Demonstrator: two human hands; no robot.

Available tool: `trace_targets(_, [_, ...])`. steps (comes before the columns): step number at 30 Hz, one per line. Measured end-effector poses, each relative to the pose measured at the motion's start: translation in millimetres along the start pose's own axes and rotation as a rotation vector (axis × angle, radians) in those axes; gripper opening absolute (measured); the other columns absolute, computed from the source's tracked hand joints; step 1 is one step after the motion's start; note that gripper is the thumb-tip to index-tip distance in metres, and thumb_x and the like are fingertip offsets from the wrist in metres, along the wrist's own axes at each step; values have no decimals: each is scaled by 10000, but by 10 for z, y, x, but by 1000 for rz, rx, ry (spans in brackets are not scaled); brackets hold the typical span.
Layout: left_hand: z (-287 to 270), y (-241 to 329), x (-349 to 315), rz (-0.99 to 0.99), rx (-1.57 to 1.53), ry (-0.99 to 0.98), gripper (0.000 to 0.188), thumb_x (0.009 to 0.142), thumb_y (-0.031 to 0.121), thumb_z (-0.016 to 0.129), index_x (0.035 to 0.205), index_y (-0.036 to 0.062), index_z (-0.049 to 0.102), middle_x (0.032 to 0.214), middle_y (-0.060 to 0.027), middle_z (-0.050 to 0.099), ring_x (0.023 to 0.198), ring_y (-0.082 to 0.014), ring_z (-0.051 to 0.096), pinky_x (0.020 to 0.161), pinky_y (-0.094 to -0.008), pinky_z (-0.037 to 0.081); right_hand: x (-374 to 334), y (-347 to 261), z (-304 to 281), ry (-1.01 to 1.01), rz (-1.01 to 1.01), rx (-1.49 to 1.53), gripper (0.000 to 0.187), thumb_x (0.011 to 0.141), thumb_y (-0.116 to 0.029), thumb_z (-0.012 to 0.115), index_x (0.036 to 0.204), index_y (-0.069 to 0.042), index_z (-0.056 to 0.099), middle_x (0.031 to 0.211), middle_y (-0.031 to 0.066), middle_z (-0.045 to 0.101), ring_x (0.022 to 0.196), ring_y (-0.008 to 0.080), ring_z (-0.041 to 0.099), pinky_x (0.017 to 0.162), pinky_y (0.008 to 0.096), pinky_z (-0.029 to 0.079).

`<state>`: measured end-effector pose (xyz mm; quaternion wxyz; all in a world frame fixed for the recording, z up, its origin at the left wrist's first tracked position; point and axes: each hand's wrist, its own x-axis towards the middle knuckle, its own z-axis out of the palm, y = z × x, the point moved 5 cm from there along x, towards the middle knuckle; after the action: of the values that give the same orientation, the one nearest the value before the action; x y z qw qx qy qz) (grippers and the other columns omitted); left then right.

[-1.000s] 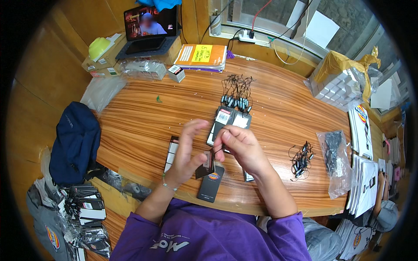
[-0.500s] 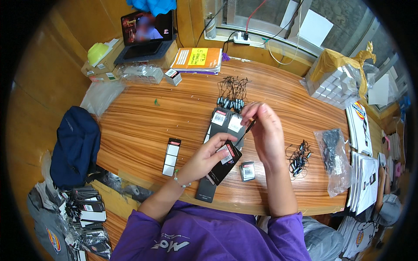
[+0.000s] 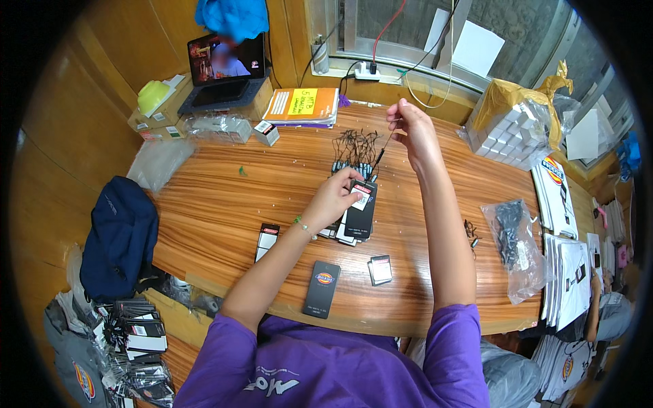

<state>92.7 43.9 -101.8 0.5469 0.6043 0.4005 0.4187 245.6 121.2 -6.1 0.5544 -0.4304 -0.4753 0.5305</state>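
My left hand (image 3: pixel 332 202) grips a black hang tag (image 3: pixel 363 216) with a white sticker on it, thumb on its face, above a pile of tags (image 3: pixel 348 235). Pinched in my raised right hand (image 3: pixel 413 129) is a thin black string (image 3: pixel 380 155), which slants down to the tag's top. A bundle of black strings (image 3: pixel 356 146) lies just beyond my left hand. Nearer me is a single dark tag (image 3: pixel 322 290) with a coloured emblem. Right of it sits a small stack of white labels (image 3: pixel 381 270). My left forearm partly covers a label strip (image 3: pixel 268 239).
Loose strings (image 3: pixel 471 232) show beside my right forearm. A clear bag of black strings (image 3: pixel 510 238) lies further right, near stacked white packages (image 3: pixel 566 282). Wrapped white boxes (image 3: pixel 513 132), notebooks (image 3: pixel 299 107) and a laptop (image 3: pixel 228 75) stand at the back. Another person's arm (image 3: pixel 594 306) shows far right.
My right hand has risen away from me, drawing the string out. My left hand has moved the tag forward over the pile, uncovering the single tag near the front edge.
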Motion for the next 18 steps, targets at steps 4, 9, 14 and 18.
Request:
trace_targets(4, [-50,124,29,137,751,66,392,735,98,666,1079,19,496,903,-89,566,841,-227,528,796,-330,428,268,272,39,-39,88,-142,290,899,-326,474,727,-132,605,649,-59,516,548,57,438,524,221,339])
trace_targets(9, [-100,264,-233,240,838,238,588,730,193,685,1246,63,437,1202,-157,400,1104,-322,372,956,-399,323,556,801,50,-87,239,-246,272,878,-313,506,708,-130,611,579,-58,481,470,65,404,421,235,293])
trace_targets(14, [-188,489,-792,185,812,220,586,746,145,667,1267,73,407,1214,-152,403,1128,-321,371,980,-408,311,743,1172,-38,-156,361,-247,268,884,-258,479,705,-105,607,542,-37,494,399,78,380,357,253,245])
trace_targets(18, [-382,562,-1258,174,865,282,487,749,120,657,1199,66,478,1172,-132,448,1089,-310,405,956,-398,330,806,1319,-32,-153,444,-279,255,879,-228,472,705,-88,596,543,-13,527,374,88,386,341,254,243])
